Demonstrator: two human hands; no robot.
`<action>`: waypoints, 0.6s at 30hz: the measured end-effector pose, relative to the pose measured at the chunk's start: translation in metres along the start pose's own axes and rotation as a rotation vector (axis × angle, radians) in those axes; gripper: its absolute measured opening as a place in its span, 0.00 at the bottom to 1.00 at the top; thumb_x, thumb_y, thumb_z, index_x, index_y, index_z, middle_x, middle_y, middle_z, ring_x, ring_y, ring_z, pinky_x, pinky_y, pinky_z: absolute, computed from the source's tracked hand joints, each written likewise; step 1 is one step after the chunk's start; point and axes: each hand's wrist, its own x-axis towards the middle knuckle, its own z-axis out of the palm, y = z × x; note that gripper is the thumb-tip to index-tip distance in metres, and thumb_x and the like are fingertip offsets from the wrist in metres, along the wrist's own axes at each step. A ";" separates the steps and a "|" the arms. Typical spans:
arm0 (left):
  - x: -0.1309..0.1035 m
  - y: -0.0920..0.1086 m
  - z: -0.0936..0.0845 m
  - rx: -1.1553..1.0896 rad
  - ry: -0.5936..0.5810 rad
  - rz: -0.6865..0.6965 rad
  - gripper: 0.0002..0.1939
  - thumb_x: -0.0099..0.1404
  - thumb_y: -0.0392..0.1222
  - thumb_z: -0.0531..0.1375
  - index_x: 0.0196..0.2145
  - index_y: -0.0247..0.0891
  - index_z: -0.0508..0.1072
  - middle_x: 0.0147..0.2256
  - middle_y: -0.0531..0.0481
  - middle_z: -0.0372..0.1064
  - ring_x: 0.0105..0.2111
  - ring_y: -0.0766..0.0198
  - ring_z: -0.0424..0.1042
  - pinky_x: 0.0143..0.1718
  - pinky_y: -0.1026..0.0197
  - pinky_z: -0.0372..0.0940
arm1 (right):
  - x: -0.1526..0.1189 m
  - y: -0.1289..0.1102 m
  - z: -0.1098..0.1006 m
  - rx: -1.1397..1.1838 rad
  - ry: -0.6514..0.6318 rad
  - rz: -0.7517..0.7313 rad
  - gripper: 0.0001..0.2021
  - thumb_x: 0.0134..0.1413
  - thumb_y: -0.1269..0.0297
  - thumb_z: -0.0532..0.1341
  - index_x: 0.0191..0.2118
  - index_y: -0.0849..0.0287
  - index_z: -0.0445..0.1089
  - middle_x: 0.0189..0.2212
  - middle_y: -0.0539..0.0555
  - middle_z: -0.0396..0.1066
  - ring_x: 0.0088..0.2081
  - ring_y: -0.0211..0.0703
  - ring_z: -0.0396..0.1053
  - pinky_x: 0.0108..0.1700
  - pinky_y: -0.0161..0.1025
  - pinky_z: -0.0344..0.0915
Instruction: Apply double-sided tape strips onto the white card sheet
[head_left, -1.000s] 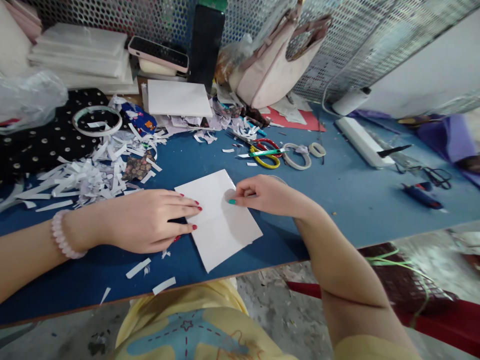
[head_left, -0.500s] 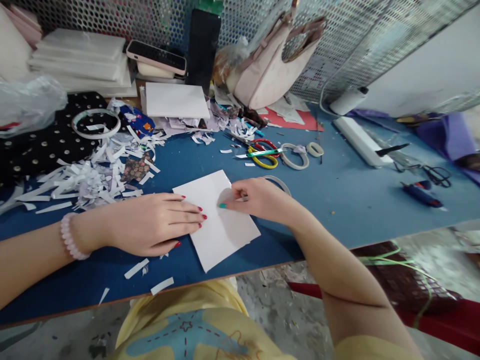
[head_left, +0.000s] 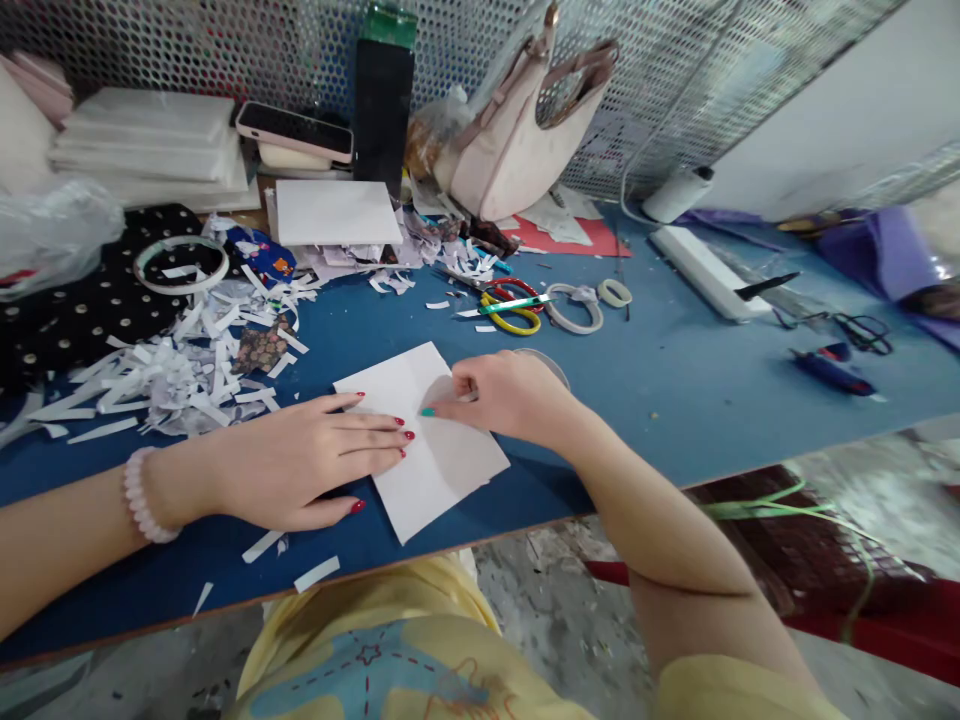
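Note:
On the blue table lies a folded sheet of white paper [head_left: 427, 500], turned at an angle to the front edge. My left hand [head_left: 300, 460] rests flat over the sheet's left side, fingers stretched out and red nails showing. My right hand [head_left: 510, 400] is at the sheet's right side with its fingers curled in. Its thumb, green-nailed, reaches onto the middle of the paper and touches it; I see nothing held in this hand. A ring-shaped roll [head_left: 551, 362] shows partly behind the right hand.
White paper scraps [head_left: 172, 370] pile up at the left. Scissors [head_left: 514, 312] with a green-handled cutter [head_left: 517, 303] lie ahead, beside tape rolls [head_left: 574, 310]. A stack of white paper [head_left: 337, 210] and a pale handbag [head_left: 502, 150] stand behind. Blue snips [head_left: 832, 370] lie right.
The view has shifted slightly, so things appear a little further left. Both hands keep nearly the same pose on the paper.

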 end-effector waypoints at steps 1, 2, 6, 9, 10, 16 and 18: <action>0.000 0.000 0.000 -0.002 0.000 0.004 0.24 0.67 0.37 0.57 0.59 0.30 0.66 0.61 0.36 0.64 0.61 0.51 0.64 0.67 0.47 0.48 | 0.001 0.005 -0.002 0.077 -0.024 -0.019 0.18 0.52 0.46 0.62 0.27 0.58 0.73 0.24 0.54 0.74 0.28 0.42 0.69 0.27 0.36 0.50; 0.000 0.000 -0.001 -0.003 -0.003 0.009 0.24 0.67 0.37 0.56 0.59 0.30 0.66 0.61 0.36 0.64 0.61 0.51 0.64 0.67 0.47 0.48 | 0.002 0.010 -0.004 0.162 -0.060 -0.037 0.15 0.52 0.51 0.63 0.26 0.58 0.73 0.24 0.52 0.74 0.27 0.40 0.69 0.27 0.36 0.51; 0.000 -0.001 -0.002 0.007 -0.026 0.013 0.23 0.68 0.37 0.54 0.59 0.29 0.66 0.61 0.37 0.63 0.62 0.53 0.63 0.67 0.48 0.46 | 0.004 0.024 -0.011 0.393 -0.207 -0.048 0.10 0.52 0.58 0.62 0.26 0.58 0.74 0.24 0.51 0.75 0.24 0.37 0.66 0.27 0.35 0.54; -0.001 -0.001 -0.002 0.012 -0.038 0.003 0.23 0.68 0.37 0.54 0.60 0.31 0.65 0.62 0.38 0.62 0.62 0.54 0.62 0.68 0.50 0.45 | 0.006 0.030 -0.012 0.453 -0.216 -0.008 0.10 0.51 0.58 0.63 0.27 0.59 0.73 0.22 0.51 0.75 0.24 0.37 0.68 0.27 0.34 0.57; -0.001 -0.001 -0.002 0.011 -0.039 0.001 0.23 0.68 0.37 0.54 0.60 0.31 0.65 0.62 0.38 0.62 0.62 0.54 0.62 0.68 0.50 0.44 | 0.006 0.032 -0.012 0.472 -0.211 -0.002 0.09 0.50 0.58 0.64 0.28 0.59 0.72 0.22 0.51 0.75 0.24 0.38 0.68 0.28 0.34 0.58; -0.001 0.000 -0.003 0.000 -0.036 0.008 0.23 0.68 0.37 0.54 0.59 0.30 0.65 0.62 0.38 0.62 0.62 0.54 0.62 0.68 0.50 0.43 | 0.008 0.040 -0.013 0.484 -0.250 -0.114 0.10 0.50 0.58 0.61 0.27 0.59 0.72 0.21 0.50 0.73 0.25 0.37 0.67 0.30 0.34 0.59; -0.001 0.000 -0.003 0.002 -0.034 0.009 0.23 0.68 0.36 0.54 0.59 0.29 0.65 0.62 0.38 0.62 0.62 0.53 0.62 0.68 0.50 0.42 | 0.007 0.038 -0.013 0.453 -0.228 -0.129 0.10 0.51 0.58 0.60 0.26 0.59 0.72 0.21 0.50 0.72 0.25 0.37 0.66 0.29 0.34 0.58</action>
